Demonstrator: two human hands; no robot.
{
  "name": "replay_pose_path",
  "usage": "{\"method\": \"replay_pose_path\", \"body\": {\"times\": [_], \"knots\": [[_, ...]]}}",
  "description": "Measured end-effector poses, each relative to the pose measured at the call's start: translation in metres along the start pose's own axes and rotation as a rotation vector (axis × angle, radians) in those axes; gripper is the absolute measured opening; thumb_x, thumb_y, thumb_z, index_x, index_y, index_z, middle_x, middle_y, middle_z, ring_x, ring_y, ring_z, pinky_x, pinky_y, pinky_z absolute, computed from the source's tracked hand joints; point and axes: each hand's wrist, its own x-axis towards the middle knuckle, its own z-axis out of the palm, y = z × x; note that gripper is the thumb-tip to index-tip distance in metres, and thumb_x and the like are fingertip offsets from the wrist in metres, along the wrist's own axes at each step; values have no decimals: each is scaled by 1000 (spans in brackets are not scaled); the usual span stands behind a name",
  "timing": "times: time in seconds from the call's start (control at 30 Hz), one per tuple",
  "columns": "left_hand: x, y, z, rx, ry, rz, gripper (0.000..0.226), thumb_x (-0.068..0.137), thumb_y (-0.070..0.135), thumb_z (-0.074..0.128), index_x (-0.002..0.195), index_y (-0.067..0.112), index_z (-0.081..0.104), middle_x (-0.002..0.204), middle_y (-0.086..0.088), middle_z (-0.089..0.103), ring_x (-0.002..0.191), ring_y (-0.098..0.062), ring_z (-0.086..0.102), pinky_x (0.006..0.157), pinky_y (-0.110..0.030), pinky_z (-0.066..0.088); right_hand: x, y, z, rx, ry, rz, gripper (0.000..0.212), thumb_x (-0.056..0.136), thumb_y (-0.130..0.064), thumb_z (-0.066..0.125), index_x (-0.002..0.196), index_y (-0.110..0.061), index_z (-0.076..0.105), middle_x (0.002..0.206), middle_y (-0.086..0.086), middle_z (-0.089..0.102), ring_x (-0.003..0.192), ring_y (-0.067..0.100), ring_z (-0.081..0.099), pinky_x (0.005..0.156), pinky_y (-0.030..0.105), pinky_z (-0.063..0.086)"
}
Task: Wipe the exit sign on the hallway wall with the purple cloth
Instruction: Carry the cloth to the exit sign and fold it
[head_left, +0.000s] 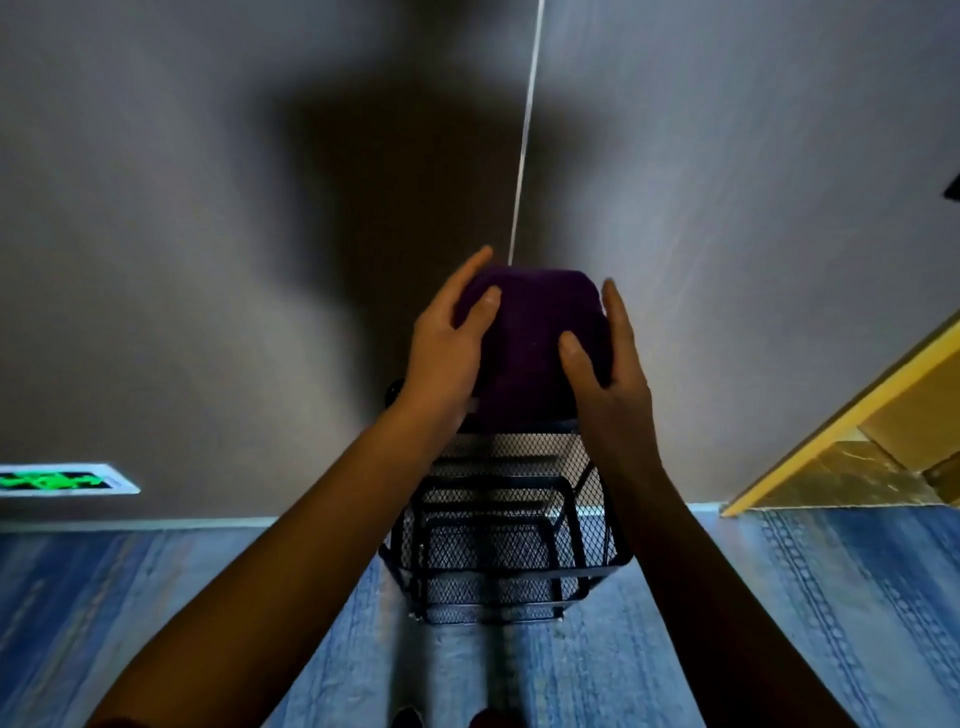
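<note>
Both hands hold the purple cloth above the black mesh rack.

Head view: the left hand (447, 338) and right hand (605, 364) grip the purple cloth (535, 332) at the centre, fingers curled round its sides, over the mesh rack (498, 545). The exit sign (62, 479) glows at 9 o'clock, low on the wall, well apart. The folded cloth may fall open when carried there, if one hand lets go.

**Both arms out, hands cupped inward**

Both bare forearms reach forward and converge toward the middle. The left hand (447, 338) sits palm inward, fingers extended, thumb laid over the front of what it holds. The right hand (608, 358) mirrors it, fingers straight up along the side, thumb pressed forward.
</note>
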Motion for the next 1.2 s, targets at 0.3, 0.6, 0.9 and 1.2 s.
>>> {"method": "replay_pose_path", "body": {"times": [0.3, 0.6, 0.9, 1.2], "knots": [[-63, -3, -73, 184, 308, 8, 56, 100, 43, 61, 153, 42, 42, 134, 23, 59, 119, 6, 63, 88, -17, 56, 1, 14, 69, 190, -356, 4, 47, 99, -39, 66, 145, -38, 55, 138, -16, 63, 123, 2, 63, 98, 31, 58], [-167, 19, -175, 308, 611, 96, 72, 95, 6, 70, 157, 20, 37, 142, 22, 58, 134, -1, 56, 108, -22, 48, -79, -13, 206, 196, -570, -166, 60, 96, -46, 64, 152, -37, 45, 137, -39, 50, 125, -18, 51, 98, 12, 46], [-251, 80, -309, 241, 893, 279, 38, 93, 23, 71, 128, 40, 70, 133, 7, 70, 126, -9, 62, 104, -23, 49, -156, -59, 339, 406, -891, -215, 56, 95, -43, 67, 148, -32, 51, 140, -36, 54, 132, -4, 54, 103, 19, 47], [-298, 96, -410, 274, 1063, 197, 49, 100, 15, 64, 143, 37, 56, 136, 19, 66, 130, -4, 60, 103, -19, 50, -213, -74, 449, 484, -1277, -108, 69, 97, -50, 63, 154, -55, 27, 166, -19, 31, 151, 3, 32, 121, 41, 37]]}}
